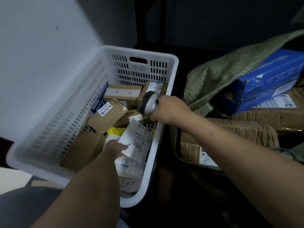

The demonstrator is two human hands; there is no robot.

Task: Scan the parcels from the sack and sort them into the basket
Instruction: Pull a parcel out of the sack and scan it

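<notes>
While the right hand (171, 111) grips a grey scanner (148, 103) over the right rim of the white basket (176, 63), the left hand (115, 148) holds a clear-bagged parcel (138, 139) inside the basket. Right of the basket lies the green sack (222, 76), with a blue box (271, 79) in it.

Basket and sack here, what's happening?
A person is sorting parcels. Their left grip holds a white plastic parcel low inside the white basket, over cardboard boxes already there. Their right grip holds a grey scanner above the basket's right rim. The green sack lies open alongside, a blue box and brown boxes at its mouth.
</notes>
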